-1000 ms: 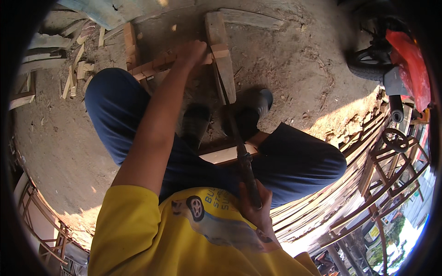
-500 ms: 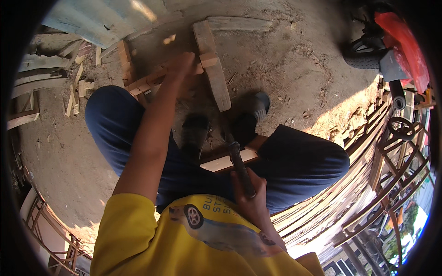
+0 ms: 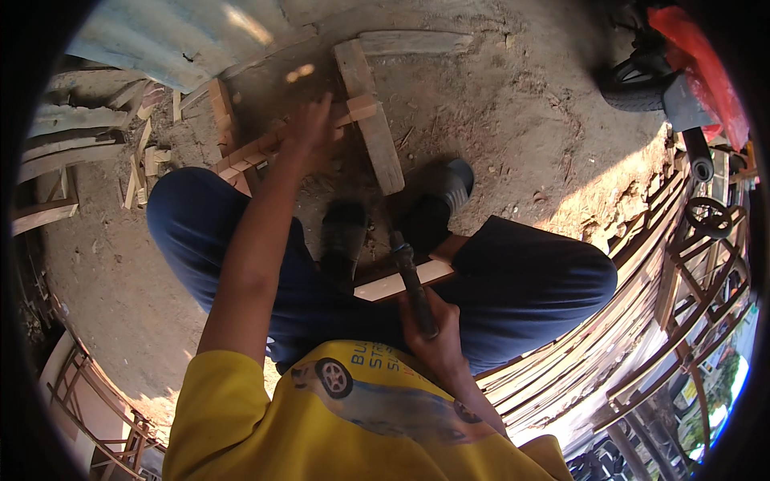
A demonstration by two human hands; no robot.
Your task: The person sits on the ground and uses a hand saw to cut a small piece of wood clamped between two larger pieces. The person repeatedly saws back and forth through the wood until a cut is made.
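Observation:
My right hand [image 3: 435, 325] is wrapped round the dark handle of a long hand tool [image 3: 415, 289]. The tool points away from me between my legs; its far end is lost in shadow, so its kind cannot be told. My left hand [image 3: 309, 127] reaches out over a pale wooden strip [image 3: 261, 148] with several block-like sections, and its fingers look apart, slightly blurred. The strip's right end [image 3: 362, 107] lies across a thick grey wooden beam [image 3: 373, 136] on the ground. Whether my left fingers touch the strip cannot be made out.
A second plank [image 3: 417, 42] lies beyond the beam. Corrugated metal sheet [image 3: 176, 40] and wood scraps [image 3: 143, 164] are at the far left. Stacked boards [image 3: 553, 361] stretch along the right, near a wheel [image 3: 634, 84] and a red plastic bag [image 3: 698, 64]. My shoes flank the beam's near end.
My left hand has drawn back slightly to the left, away from the strip's right end, and its fingers have spread. My right hand keeps hold of the tool, nearly unmoved.

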